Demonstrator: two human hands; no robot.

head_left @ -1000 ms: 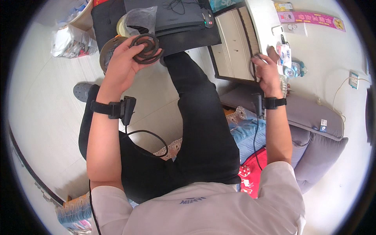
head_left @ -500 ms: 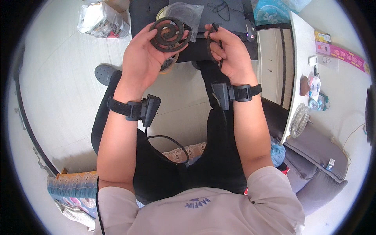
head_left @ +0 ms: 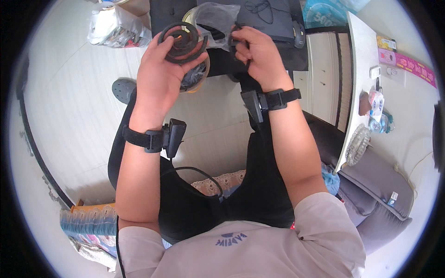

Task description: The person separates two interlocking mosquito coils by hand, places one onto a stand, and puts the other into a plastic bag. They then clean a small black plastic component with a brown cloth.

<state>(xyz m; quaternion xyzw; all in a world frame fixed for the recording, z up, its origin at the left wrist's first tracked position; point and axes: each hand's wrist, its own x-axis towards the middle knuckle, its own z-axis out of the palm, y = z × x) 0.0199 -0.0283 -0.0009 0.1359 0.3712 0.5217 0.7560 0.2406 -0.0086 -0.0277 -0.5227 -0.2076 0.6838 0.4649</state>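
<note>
My left hand point(head_left: 160, 76) pinches a dark mosquito coil point(head_left: 202, 49) at its left side, thumb on top and fingers beneath, so the flat spiral faces up. Across from it, my right hand point(head_left: 262, 55) is closed on a second dark mosquito coil point(head_left: 233, 44), seen nearly edge-on and partly covered by the fingers. The two coils are apart. Behind them a clear plastic bag point(head_left: 218, 18) lies on the black table point(head_left: 273, 41), over a round container with a pale yellow rim that is mostly hidden.
Under the table's near edge stands a bin point(head_left: 199, 76) with a dark liner. A stuffed white bag point(head_left: 116, 28) sits on the floor at far left. On the right, a white table holds a glass ashtray point(head_left: 358, 145) and a tissue pack point(head_left: 376, 104), beside a grey sofa point(head_left: 380, 185).
Both hands have shifted left with their coils. The right hand has turned, and its fingers now cover more of its coil. More of the bin shows below the left coil.
</note>
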